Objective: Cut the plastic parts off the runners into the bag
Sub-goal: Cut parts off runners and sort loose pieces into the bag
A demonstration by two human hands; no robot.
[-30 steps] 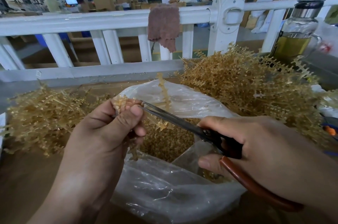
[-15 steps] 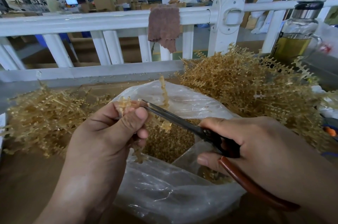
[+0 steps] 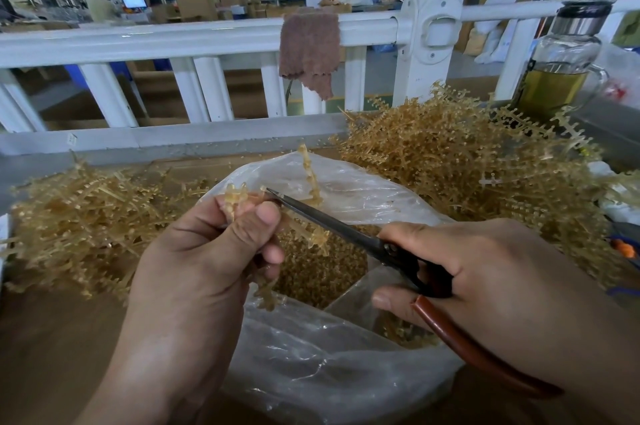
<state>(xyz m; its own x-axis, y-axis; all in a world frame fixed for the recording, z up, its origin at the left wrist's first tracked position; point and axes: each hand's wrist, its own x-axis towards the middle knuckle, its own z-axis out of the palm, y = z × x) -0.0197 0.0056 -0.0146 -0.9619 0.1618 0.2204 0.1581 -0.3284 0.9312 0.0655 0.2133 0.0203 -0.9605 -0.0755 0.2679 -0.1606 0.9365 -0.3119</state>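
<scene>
Left hand (image 3: pixel 207 261) sits centre-left of the frame, back to the camera, fingers curled, thumb and forefinger pinching an amber plastic runner (image 3: pixel 239 197) over the open clear bag (image 3: pixel 329 372). Right hand (image 3: pixel 485 279) is at lower right, thumb on top, fingers wrapped round the brown-handled scissors (image 3: pixel 332 223). The blades point up-left, with the tip at the runner just beside the left thumb. Cut parts (image 3: pixel 322 272) lie inside the bag at centre frame. On the bench (image 3: pixel 52 338), the left runner pile (image 3: pixel 79 216) and right runner pile (image 3: pixel 467 164) flank the bag.
</scene>
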